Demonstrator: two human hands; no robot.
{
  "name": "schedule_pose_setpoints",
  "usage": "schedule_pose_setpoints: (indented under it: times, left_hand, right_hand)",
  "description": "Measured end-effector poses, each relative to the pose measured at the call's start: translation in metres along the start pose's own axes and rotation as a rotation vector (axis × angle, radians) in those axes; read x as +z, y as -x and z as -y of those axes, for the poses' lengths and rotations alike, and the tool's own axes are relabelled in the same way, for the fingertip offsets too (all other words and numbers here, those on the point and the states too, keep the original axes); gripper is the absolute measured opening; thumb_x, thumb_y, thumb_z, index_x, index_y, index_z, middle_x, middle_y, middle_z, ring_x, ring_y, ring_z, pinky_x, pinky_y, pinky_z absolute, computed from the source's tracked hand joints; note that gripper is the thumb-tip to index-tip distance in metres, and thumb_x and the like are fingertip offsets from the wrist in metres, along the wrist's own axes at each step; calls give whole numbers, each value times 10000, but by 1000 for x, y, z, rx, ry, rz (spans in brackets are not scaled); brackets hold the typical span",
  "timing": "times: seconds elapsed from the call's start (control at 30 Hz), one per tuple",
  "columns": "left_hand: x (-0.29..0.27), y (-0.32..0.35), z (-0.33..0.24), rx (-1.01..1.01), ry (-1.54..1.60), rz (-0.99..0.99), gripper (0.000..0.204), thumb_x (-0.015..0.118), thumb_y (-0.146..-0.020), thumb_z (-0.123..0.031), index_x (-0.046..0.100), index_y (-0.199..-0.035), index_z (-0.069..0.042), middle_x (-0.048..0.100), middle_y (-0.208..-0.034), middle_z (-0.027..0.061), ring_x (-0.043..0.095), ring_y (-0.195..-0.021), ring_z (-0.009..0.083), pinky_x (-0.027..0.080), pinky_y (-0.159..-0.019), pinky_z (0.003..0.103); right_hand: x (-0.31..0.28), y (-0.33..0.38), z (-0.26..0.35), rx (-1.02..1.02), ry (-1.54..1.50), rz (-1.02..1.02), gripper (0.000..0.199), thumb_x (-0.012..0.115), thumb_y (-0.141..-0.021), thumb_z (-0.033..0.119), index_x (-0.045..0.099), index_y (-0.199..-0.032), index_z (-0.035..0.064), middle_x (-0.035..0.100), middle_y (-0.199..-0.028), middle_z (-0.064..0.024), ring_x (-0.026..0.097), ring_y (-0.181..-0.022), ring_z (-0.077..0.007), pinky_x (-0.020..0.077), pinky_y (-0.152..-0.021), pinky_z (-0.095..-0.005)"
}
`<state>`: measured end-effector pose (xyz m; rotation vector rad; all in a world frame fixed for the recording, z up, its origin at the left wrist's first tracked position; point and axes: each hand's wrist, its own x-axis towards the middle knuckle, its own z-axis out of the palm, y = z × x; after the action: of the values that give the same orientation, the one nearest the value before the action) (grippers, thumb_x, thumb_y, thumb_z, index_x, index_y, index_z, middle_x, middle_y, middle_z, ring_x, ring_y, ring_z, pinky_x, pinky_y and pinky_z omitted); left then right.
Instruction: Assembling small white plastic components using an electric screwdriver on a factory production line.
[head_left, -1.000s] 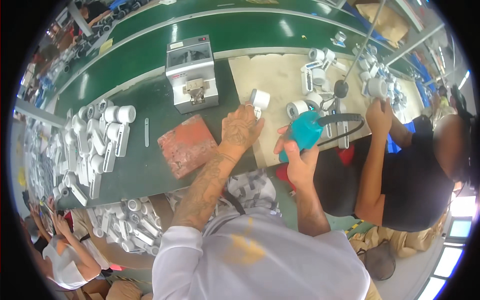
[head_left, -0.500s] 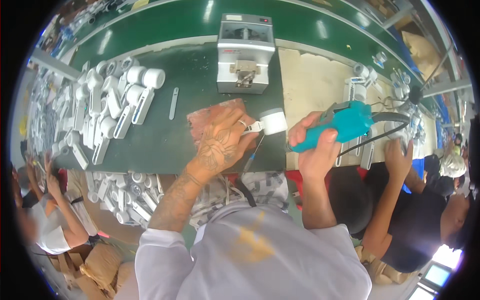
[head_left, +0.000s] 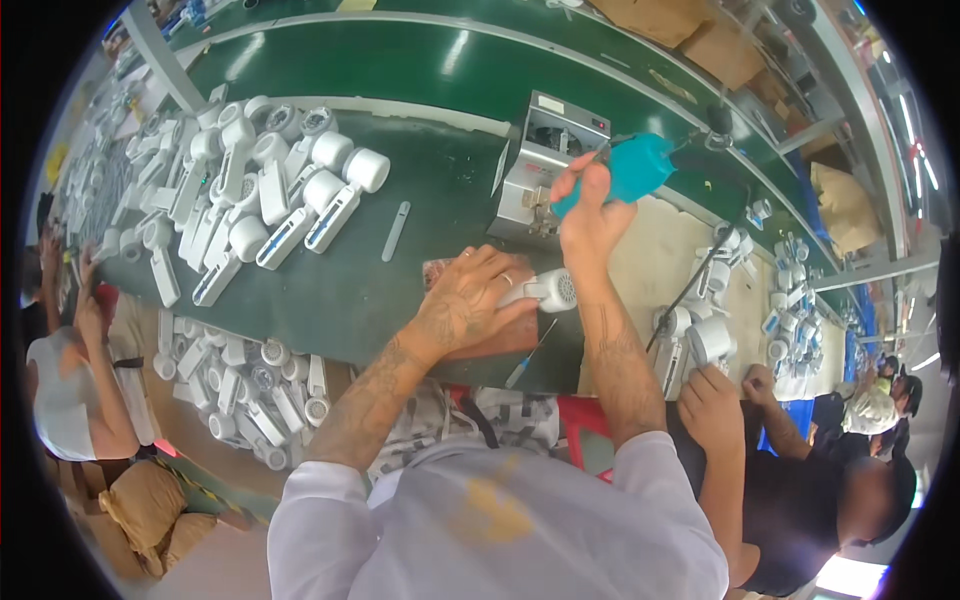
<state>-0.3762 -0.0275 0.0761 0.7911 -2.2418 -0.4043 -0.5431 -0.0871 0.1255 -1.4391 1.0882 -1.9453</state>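
Note:
My left hand is closed around the handle of a small white handheld fan, its round grilled head facing right. Under it lies a worn reddish pad on the green bench. My right hand grips a teal electric screwdriver, raised in front of a grey metal machine with a slotted front. The screwdriver's tip is hidden near the machine's front. Close to the pad's right edge rests a thin screwdriver with a blue-grey handle.
White fans are heaped on the left of the bench, with more in a box below. A flat grey strip lies mid-bench. Beige board covers the right side, where a co-worker's hand is close to other fans.
My right hand has lifted the electric screwdriver away from the fan, up toward the machine. The fan has turned in my left hand, so its grille now shows. The view has shifted.

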Motion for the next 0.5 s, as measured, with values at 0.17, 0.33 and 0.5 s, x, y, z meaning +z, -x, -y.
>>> schedule_pose_setpoints:
  times: [0.17, 0.33, 0.5]
  left_hand:
    - [3, -5, 2, -2, -23, 2, 384, 745, -852, -317, 674, -1148, -84, 657, -1133, 65, 605, -1020, 274, 479, -897, 426]
    - [2, -5, 3, -52, 30, 44, 399, 691, -883, -363, 675, -1115, -39, 654, -1120, 122, 597, -1042, 303, 475, -944, 464]
    - [2, -3, 5, -69, 18, 78, 406, 692, -884, -360, 670, -1130, -38, 655, -1117, 127, 597, -1045, 316, 477, -941, 474]
  right_hand:
    - [0, 3, 5, 16, 5, 6, 369, 558, -1032, 358, 563, -956, -3, 556, -681, -56, 548, -580, -153, 453, -546, -297]
    - [-3, 24, 38, 249, 10, -37, 397, 570, -1021, 378, 596, -978, -15, 559, -660, -44, 550, -566, -135, 424, -513, -275]
    - [-8, 42, 44, 199, -99, -18, 394, 621, -998, 352, 606, -1023, -40, 583, -703, -47, 566, -588, -124, 431, -519, -258]
